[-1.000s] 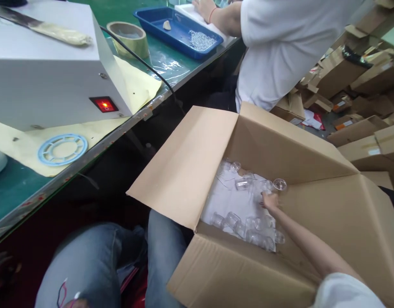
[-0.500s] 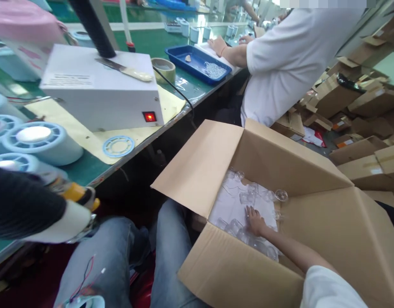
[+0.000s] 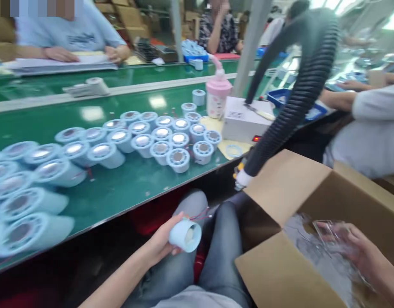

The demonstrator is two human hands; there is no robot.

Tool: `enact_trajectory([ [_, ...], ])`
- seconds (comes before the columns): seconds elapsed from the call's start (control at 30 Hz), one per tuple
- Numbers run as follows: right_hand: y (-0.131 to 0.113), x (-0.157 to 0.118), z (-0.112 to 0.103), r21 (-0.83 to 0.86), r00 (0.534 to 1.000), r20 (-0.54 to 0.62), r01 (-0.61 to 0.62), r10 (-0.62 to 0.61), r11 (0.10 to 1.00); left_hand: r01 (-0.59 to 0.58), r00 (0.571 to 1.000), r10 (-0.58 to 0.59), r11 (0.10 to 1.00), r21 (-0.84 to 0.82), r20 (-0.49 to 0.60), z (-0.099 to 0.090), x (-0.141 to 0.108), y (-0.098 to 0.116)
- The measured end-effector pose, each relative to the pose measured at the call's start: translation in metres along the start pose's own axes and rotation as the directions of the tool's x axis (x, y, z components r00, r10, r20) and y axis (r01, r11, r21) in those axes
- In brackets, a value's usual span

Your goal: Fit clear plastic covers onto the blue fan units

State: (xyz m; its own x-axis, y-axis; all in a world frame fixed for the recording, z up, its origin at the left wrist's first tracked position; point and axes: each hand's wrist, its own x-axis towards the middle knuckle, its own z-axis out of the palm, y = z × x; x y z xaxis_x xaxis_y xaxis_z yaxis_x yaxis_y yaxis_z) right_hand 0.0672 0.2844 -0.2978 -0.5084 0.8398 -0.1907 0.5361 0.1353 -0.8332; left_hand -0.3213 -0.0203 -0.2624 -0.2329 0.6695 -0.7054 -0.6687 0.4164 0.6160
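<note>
Above my lap, my left hand (image 3: 166, 239) is wrapped round a light blue plastic cylinder housing (image 3: 185, 236). Its open end faces right, and thin red wires (image 3: 201, 214) stick out beyond it. My right hand (image 3: 360, 244) is inside the cardboard box (image 3: 286, 265) at the right, its fingers closed on a clear plastic cup-like part (image 3: 330, 233). That part is see-through and slightly blurred, so its exact shape is hard to make out. Beneath it, more clear parts lie on white sheeting (image 3: 296, 233) in the box.
Many blue housings (image 3: 179, 159) stand on the green table (image 3: 129, 179). A grey-white machine box (image 3: 244, 122) with a lit red switch and a knife on top stands near a black corrugated hose (image 3: 306, 94). A pink-lidded cup (image 3: 218, 96) is behind. Co-workers sit around the table.
The view has swung left. My right hand, earlier down among the clear parts, has lifted one. The blue housing, earlier at the bottom edge, now shows fully in my left hand.
</note>
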Motion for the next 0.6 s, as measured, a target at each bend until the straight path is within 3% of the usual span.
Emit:
enact_trajectory([
  [0.03, -0.031, -0.011, 0.02, 0.11, 0.995, 0.099, 0.004, -0.015, 0.994, -0.024, 1.0, 0.024, 1.0, -0.004, 0.019, 0.0, -0.002, 0.001],
  [0.07, -0.063, -0.024, 0.043, 0.146, 0.978, 0.18, 0.081, -0.107, 0.986, -0.037, 0.998, 0.036, 0.999, 0.005, 0.049, 0.0, -0.005, 0.003],
  [0.13, -0.124, -0.05, 0.095, 0.025, 0.873, 0.32, 0.38, -0.368, 0.925, -0.046, 0.993, 0.041, 0.998, 0.044, 0.108, -0.002, -0.015, 0.008],
  [0.17, -0.15, -0.062, 0.121, -0.061, 0.789, 0.41, 0.525, -0.458, 0.849, -0.054, 0.988, 0.042, 0.996, 0.077, 0.146, -0.004, -0.021, 0.011],
  [0.23, -0.19, -0.077, 0.167, -0.21, 0.658, 0.414, 0.742, -0.63, 0.637, -0.095, 0.975, 0.06, 0.983, 0.155, 0.215, -0.01, -0.036, 0.016],
  [0.27, -0.205, -0.08, 0.185, -0.278, 0.607, 0.43, 0.793, -0.668, 0.542, -0.127, 0.968, 0.079, 0.972, 0.195, 0.239, -0.012, -0.044, 0.019],
  [0.33, -0.222, -0.081, 0.21, -0.366, 0.572, 0.46, 0.819, -0.679, 0.442, -0.195, 0.957, 0.127, 0.946, 0.257, 0.261, -0.017, -0.061, 0.024],
  [0.37, -0.228, -0.08, 0.218, -0.37, 0.577, 0.494, 0.816, -0.65, 0.443, -0.248, 0.949, 0.172, 0.924, 0.29, 0.263, -0.019, -0.069, 0.026],
  [0.43, -0.236, -0.076, 0.226, -0.3, 0.603, 0.562, 0.786, -0.565, 0.54, -0.422, 0.904, 0.338, 0.81, 0.408, 0.263, -0.02, -0.085, 0.03],
  [0.53, -0.246, -0.074, 0.227, -0.079, 0.613, 0.64, 0.653, -0.464, 0.753, -0.613, 0.765, 0.57, 0.5, 0.612, 0.3, -0.023, -0.1, 0.03],
  [0.6, -0.252, -0.074, 0.225, 0.041, 0.628, 0.627, 0.565, -0.461, 0.824, -0.64, 0.712, 0.628, 0.398, 0.657, 0.314, -0.026, -0.1, 0.025],
])
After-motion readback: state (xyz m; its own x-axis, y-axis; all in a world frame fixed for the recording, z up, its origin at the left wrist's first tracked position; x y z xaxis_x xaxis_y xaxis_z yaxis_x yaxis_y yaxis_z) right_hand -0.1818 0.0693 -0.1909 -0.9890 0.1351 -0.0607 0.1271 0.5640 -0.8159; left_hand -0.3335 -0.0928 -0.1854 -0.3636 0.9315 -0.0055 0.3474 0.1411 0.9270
